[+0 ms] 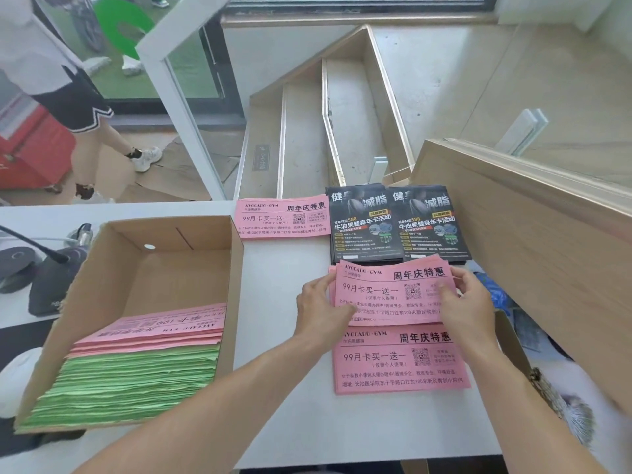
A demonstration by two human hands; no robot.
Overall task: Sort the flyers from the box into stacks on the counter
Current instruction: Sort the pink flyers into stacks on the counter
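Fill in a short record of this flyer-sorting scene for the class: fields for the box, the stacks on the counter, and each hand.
box: cardboard box, open, on the counter
box contents: green flyers with pink flyers on top
far stacks: pink stack; two black stacks
near stack: pink
held bundle: pink flyers
left hand: grips bundle's left edge
right hand: grips bundle's right edge

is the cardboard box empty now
No, the cardboard box holds a pile of green flyers with pink flyers stacked on top of them.
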